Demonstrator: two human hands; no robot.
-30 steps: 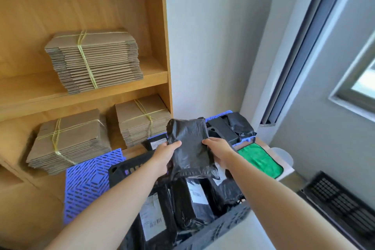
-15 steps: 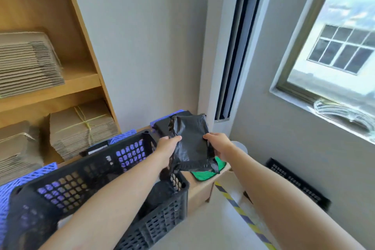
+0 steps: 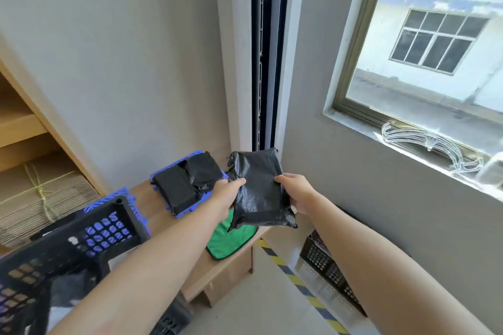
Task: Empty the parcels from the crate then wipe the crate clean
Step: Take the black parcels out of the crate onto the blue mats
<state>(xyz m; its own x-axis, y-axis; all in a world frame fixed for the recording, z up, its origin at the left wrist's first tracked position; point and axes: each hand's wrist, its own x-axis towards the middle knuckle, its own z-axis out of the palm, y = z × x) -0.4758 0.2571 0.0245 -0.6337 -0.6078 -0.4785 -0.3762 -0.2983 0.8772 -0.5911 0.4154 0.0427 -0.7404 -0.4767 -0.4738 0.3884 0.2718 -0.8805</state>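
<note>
Black parcel (image 3: 258, 190) held upright, long axis near-vertical.

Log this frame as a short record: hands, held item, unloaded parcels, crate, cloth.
left hand: grips the left edge of the held parcel
right hand: grips its right edge
held parcel: black plastic bag, in the air above the green cloth
unloaded parcels: two, black, lying on the blue grid panel on the wooden bench
crate: black, lower left; something dark shows inside, so not yet emptied
green cloth: flat at the bench edge, untouched
</note>
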